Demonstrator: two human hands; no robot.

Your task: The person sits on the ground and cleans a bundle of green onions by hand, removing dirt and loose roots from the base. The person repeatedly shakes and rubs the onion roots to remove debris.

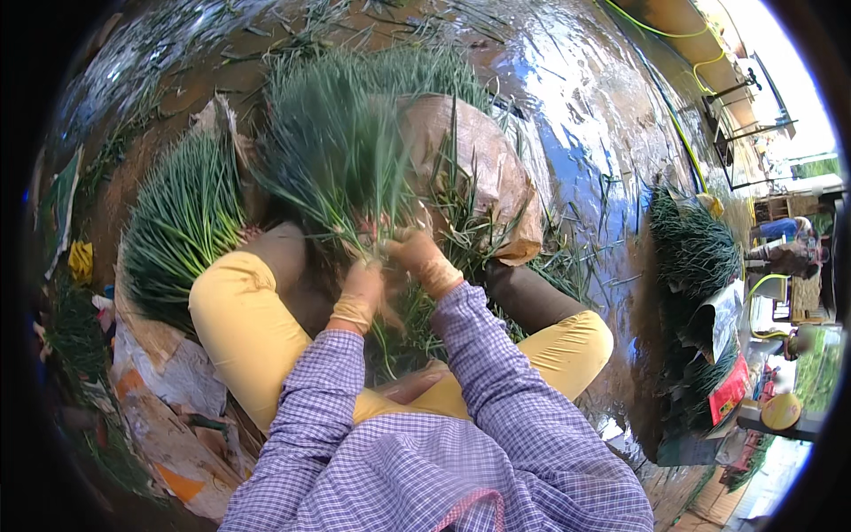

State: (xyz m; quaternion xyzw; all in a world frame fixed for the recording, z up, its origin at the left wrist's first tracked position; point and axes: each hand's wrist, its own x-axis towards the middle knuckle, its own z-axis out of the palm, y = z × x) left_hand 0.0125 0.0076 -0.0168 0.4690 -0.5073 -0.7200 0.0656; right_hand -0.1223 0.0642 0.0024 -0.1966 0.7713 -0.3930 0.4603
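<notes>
Both hands wear thin tan gloves and meet in front of my crossed legs, at the pale base of a bunch of spring onions (346, 159). The long green leaves fan away from me and are blurred. My left hand (362, 292) is closed around the root ends. Close beside it, my right hand (422, 259) grips at the same stalk bases, its fingertips partly lost in blur. Loose green leaves and peelings (412, 332) lie below the hands, between my legs.
Left of my knee stands a thick stack of spring onions (183, 213) on sacking (149, 332). A brown woven sack (465, 146) bulges ahead. Wet, shiny floor (578, 120) spreads to the right, where more onion bundles (691, 246) are heaped. People (788, 246) are in the far right background.
</notes>
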